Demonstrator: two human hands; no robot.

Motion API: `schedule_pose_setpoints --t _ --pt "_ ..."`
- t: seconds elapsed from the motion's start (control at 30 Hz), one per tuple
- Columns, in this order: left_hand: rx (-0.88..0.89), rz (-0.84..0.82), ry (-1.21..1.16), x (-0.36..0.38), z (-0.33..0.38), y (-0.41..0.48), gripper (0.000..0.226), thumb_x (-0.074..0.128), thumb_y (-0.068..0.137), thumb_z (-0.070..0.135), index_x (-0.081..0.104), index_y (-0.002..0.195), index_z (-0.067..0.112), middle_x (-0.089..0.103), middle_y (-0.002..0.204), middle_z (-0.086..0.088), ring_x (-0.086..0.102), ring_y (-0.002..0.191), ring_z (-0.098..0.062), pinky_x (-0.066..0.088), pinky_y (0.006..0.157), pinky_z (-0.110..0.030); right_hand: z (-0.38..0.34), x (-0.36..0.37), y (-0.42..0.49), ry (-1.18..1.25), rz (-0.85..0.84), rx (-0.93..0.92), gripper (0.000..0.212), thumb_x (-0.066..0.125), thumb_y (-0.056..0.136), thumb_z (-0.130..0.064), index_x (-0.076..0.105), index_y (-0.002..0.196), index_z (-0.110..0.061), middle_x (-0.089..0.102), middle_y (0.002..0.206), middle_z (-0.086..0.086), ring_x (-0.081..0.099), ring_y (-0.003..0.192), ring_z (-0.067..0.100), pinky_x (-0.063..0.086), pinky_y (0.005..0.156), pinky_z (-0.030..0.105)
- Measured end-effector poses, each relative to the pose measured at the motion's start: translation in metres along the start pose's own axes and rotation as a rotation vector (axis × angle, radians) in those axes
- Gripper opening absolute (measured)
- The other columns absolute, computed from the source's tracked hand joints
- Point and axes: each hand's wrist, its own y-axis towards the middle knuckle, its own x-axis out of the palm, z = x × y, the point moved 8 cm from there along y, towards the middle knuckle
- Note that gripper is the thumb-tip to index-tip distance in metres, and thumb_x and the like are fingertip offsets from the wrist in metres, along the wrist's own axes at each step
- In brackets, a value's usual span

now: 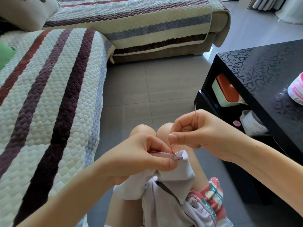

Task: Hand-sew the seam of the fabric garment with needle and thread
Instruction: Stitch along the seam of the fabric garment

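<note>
A pale lilac-white garment (172, 182) lies over my lap, its seam edge raised between my hands. My left hand (141, 156) pinches that folded seam edge between thumb and fingers. My right hand (196, 130), just above and to the right, grips a thin steel needle (196, 110) whose tip sticks up past the fingers. Red thread (174, 149) loops from the right thumb down into the seam, where a few red stitches show.
A striped quilted sofa (49, 104) runs along my left and across the back. A black patterned coffee table (262, 76) stands at my right, with boxes on its lower shelf and a pink-white spool (296, 89) on top. Grey floor tiles lie between.
</note>
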Motion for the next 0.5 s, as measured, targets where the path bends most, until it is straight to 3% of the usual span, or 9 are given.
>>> schedule_pose_setpoints --t 0.1,0.2,0.27,0.33,0.43,0.5 --pt "0.042 0.037 0.025 -0.008 0.000 0.001 0.009 0.077 0.068 0.019 0.075 0.067 0.010 0.052 0.071 -0.007 0.052 0.070 -0.012 0.041 0.065 -0.019 -0.001 -0.010 0.000 -0.128 0.045 0.043 0.027 0.072 0.067 -0.035 0.073 0.088 -0.018 0.039 0.051 -0.002 0.027 0.047 0.010 0.022 0.044 0.020" --pt "0.063 0.156 0.017 -0.024 -0.004 0.004 0.031 0.083 0.071 0.029 0.073 0.074 -0.001 0.055 0.073 -0.009 0.054 0.069 -0.010 0.041 0.063 -0.018 -0.003 -0.038 0.004 -0.043 0.149 0.036 0.042 0.059 0.075 -0.043 0.064 0.108 -0.017 0.035 0.055 -0.007 0.029 0.047 0.007 0.026 0.044 0.017" --pt "0.041 0.238 -0.069 -0.039 -0.009 0.010 0.034 0.076 0.074 0.032 0.072 0.076 -0.002 0.062 0.069 -0.003 0.057 0.065 -0.009 0.043 0.059 -0.015 -0.004 -0.070 0.010 0.076 0.273 -0.006 0.029 0.050 0.090 -0.035 0.062 0.100 -0.010 0.032 0.057 -0.007 0.027 0.049 0.008 0.025 0.046 0.018" --pt "0.028 0.323 -0.080 -0.054 -0.012 0.016 0.022 0.071 0.078 0.027 0.073 0.069 0.007 0.063 0.062 0.001 0.056 0.060 -0.007 0.043 0.055 -0.014 -0.004 -0.109 0.017 0.160 0.428 -0.047 0.026 0.040 0.101 -0.020 0.060 0.090 -0.007 0.032 0.058 -0.005 0.026 0.052 0.010 0.025 0.047 0.020" --pt "0.018 0.468 0.130 -0.086 -0.024 0.027 0.023 0.074 0.083 0.022 0.071 0.064 0.009 0.058 0.055 0.005 0.049 0.054 -0.004 0.036 0.050 -0.013 -0.007 -0.162 0.015 0.258 0.652 -0.078 0.033 0.033 0.105 -0.015 0.060 0.087 -0.006 0.038 0.058 -0.003 0.031 0.052 0.010 0.030 0.049 0.021" --pt "0.000 0.504 0.313 -0.101 -0.028 0.034 0.026 0.075 0.072 0.033 0.072 0.063 0.009 0.058 0.055 0.006 0.048 0.054 -0.004 0.036 0.053 -0.019 -0.022 -0.185 0.006 0.348 0.735 -0.155 0.034 0.032 0.104 -0.014 0.058 0.084 -0.005 0.036 0.058 -0.002 0.030 0.050 0.009 0.027 0.051 0.021"
